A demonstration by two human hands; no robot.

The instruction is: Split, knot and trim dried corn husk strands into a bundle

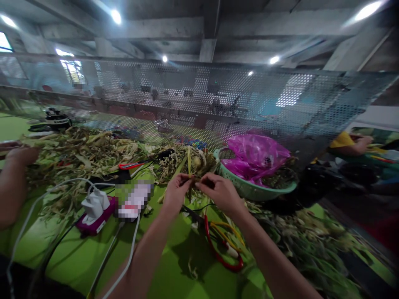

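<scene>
Obs.: two-handed fingertip pinch, fine material

Perforated screen (pixel 187 95) spans the far edge of a green table (pixel 174 278). A broad heap of dried plant strips (pixel 77 151) lies along the far left, another person's hand (pixel 23 155) at its left end. Green basin (pixel 268 191) stands towards the far right corner, pink plastic bag (pixel 258 153) inside. Nearer the front edge, left of centre: purple power strip (pixel 93 224) with white adapter (pixel 99 201), just beside a phone (pixel 134 203), screen masked. A red handle (pixel 236 265) lies near the right forearm.

Right hand (pixel 220 191): thumb and forefinger meet in a pinch. Left hand (pixel 174 193): thumb and forefinger pressed together, facing it. Both appear to grip the lower part of one pale strip (pixel 189 160); exact contact too small to resolve. Strip rises upright from the fingertips, over the table's middle, left of the basin.

Handling (judged): very light, flexible, papery; little slip, but may split under a sharp pull. Best held low, fingertips close together, tension even.
</scene>
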